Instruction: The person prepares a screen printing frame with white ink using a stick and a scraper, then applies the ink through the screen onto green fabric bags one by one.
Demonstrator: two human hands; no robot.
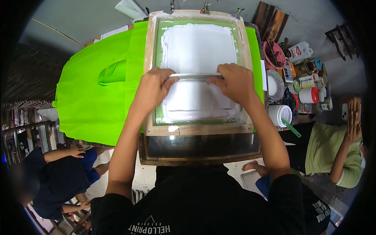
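Both my hands grip one squeegee [194, 75] laid crosswise over a wooden-framed printing screen [150, 51]. My left hand [153, 84] is closed round its left end, and my right hand [235, 81] round its right end. White ink [197, 43] covers much of the mesh, both beyond the squeegee and nearer to me, with ragged edges. Under the screen lies a bright green bag [92, 105], spread out to the left, with a handle opening in it. The squeegee's lower edge is hard to make out.
Metal clamps [205, 7] hold the screen's far edge. At the right stand a white tub [279, 114] with a green-handled tool [291, 128], a pink basin [273, 55] and several jars. One person [58, 184] sits at the lower left; another [333, 149] holds a phone at the right.
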